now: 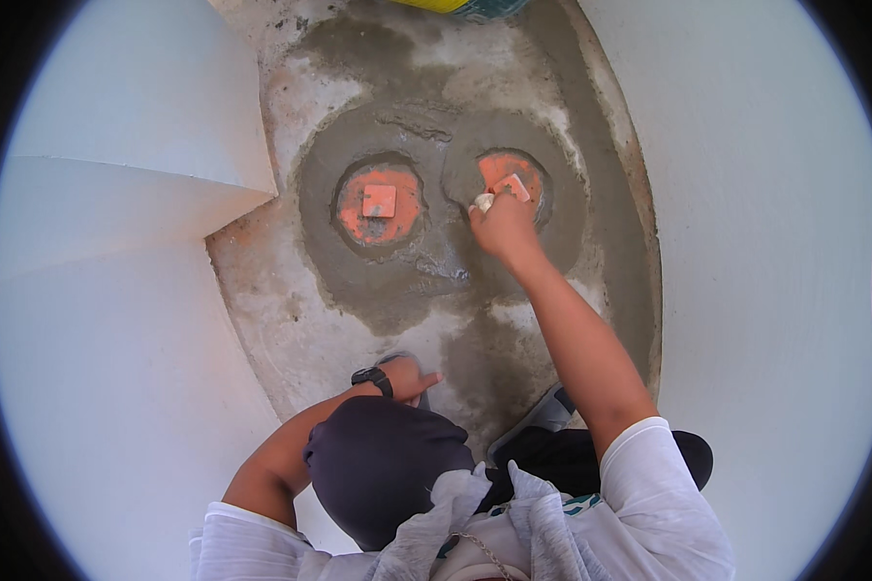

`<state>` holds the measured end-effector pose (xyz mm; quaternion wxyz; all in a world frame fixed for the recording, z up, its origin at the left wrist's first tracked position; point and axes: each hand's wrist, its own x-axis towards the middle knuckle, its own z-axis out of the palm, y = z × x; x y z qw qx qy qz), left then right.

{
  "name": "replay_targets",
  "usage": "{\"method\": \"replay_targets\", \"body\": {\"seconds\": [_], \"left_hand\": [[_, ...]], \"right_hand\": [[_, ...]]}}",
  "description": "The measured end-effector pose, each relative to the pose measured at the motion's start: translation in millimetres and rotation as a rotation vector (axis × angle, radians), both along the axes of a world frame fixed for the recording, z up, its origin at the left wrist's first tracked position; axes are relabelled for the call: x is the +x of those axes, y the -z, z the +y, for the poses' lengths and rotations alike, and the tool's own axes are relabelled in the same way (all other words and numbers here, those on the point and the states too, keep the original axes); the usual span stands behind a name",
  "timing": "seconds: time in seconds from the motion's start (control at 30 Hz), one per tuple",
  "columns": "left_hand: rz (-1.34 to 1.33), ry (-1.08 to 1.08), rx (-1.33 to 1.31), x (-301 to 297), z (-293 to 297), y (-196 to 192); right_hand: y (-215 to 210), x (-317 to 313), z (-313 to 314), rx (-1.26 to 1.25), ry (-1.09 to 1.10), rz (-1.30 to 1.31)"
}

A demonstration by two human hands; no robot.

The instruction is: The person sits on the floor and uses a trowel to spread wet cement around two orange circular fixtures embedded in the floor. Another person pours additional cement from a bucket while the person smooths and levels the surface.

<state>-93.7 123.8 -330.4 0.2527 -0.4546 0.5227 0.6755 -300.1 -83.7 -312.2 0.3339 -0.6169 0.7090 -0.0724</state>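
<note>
At the far edge of the floor, well beyond both hands, the curved lower edge of a yellow and green package or container (460, 6) shows; most of it is cut off, so its shape and any label cannot be told.

The right hand (502, 225) reaches forward with the arm stretched out and is clenched around a small pale object (482, 201), perhaps a rag or sponge, that sticks out at the thumb side. It presses at the near left rim of the right orange disc (510, 178), a round orange-red cap sunk in a ring of wet grey mortar. A small pale square block (515, 186) sits on that disc just beyond the knuckles, turned at an angle so that its long side runs from near left to far right.

To the left of the right hand, apart from it, lies the left orange disc (379, 204), round and smeared with grey at the rim, carrying its own square block (379, 200) set nearly straight. Wet mortar (426, 261) surrounds both discs in one dark patch on the paler concrete floor (291, 320).

The left hand (409, 376), with a black wristwatch (373, 378), rests near the body on the floor, fingers loosely curled and pointing right, grasping nothing that can be seen. White curved walls (746, 194) rise on either side.
</note>
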Motion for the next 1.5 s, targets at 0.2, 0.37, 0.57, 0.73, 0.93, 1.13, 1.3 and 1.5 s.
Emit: {"method": "replay_targets", "body": {"seconds": [0.2,0.37,0.57,0.73,0.93,1.13,1.3,1.5], "left_hand": [[-0.044,0.019,0.04,-2.2,-3.1,-4.5],[-0.097,-0.002,0.113,-4.3,-5.9,-10.1],[-0.123,-0.011,0.14,-6.2,-7.5,-13.8],[-0.088,0.006,0.065,-5.5,-5.3,-12.4],[-0.015,-0.023,0.018,-1.2,1.8,-2.0],[-0.011,0.003,-0.008,-1.4,4.1,2.8],[-0.003,-0.028,0.005,-0.1,3.9,0.3],[-0.003,-0.023,0.003,-0.8,3.2,1.2]], "right_hand": [[-12.0,4.5,18.0,0.08,-0.02,0.018],[-10.9,3.8,30.3,0.083,-0.065,0.026],[-12.1,-3.9,47.7,-0.014,-0.162,0.0],[-24.4,-16.1,68.7,0.135,-0.22,0.015],[-41.2,-39.4,97.8,0.142,-0.305,0.034],[-25.9,-51.4,35.2,0.015,-0.245,0.05],[-16.6,-50.3,4.2,-0.085,-0.302,0.055],[-20.9,-51.6,23.4,0.125,-0.423,0.138]]}}
